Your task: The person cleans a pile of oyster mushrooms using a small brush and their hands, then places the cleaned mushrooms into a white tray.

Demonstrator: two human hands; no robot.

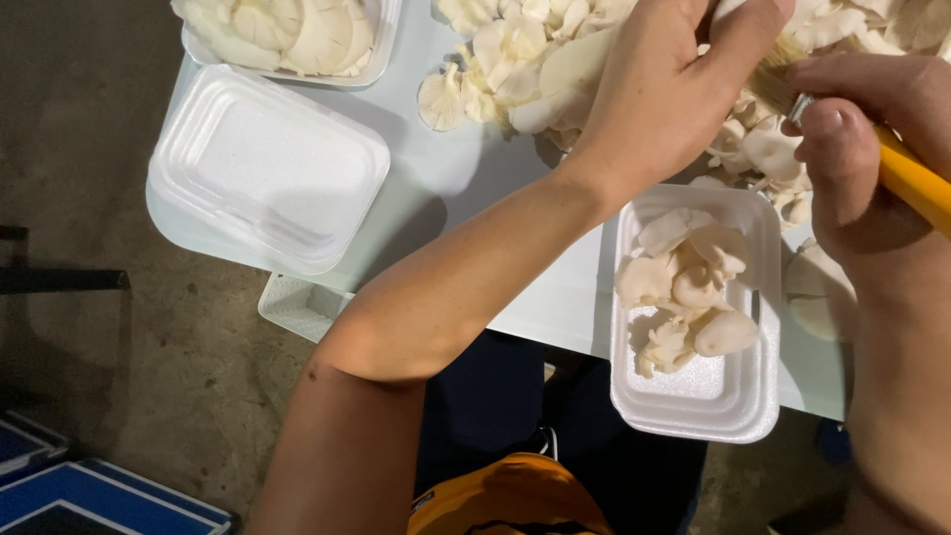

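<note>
- Up at the far edge of the pale worktop [466, 188], my left hand [659, 94] is closed around a pale oyster mushroom; only a sliver of it shows above the thumb, so I cannot make out its shape.
- Just to the right, my right hand [842, 149] is gripped shut on a yellow-handled brush [916, 183] with a metal ferrule and tan bristles.
- The brush's long axis runs from lower right up to upper left, bristles leading, and the bristle tip meets the left hand's fingers where the mushroom sits.
- So the held mushroom lies up and to the left of my right hand, touching distance from the bristles; the left hand is the one carrying it, the right only reaches it through the brush.
- Beneath and behind both hands spreads a loose heap of white oyster mushrooms [525, 59] on the worktop.
- Directly below the left wrist sits a white foam tray [738, 401], partly filled with a cluster of cleaned-looking white mushrooms [684, 287]; its near half is bare.
- A few more mushrooms [817, 292] lie on the worktop just right of that tray, under my right forearm.
- Well to the left rests a stack of empty white foam trays [267, 163], turned slightly askew.
- Beyond it, at the top left corner, another foam tray packed with white mushrooms [297, 35] is cut off by the frame.
- A white plastic crate [297, 307] pokes out below the worktop's near edge.
</note>
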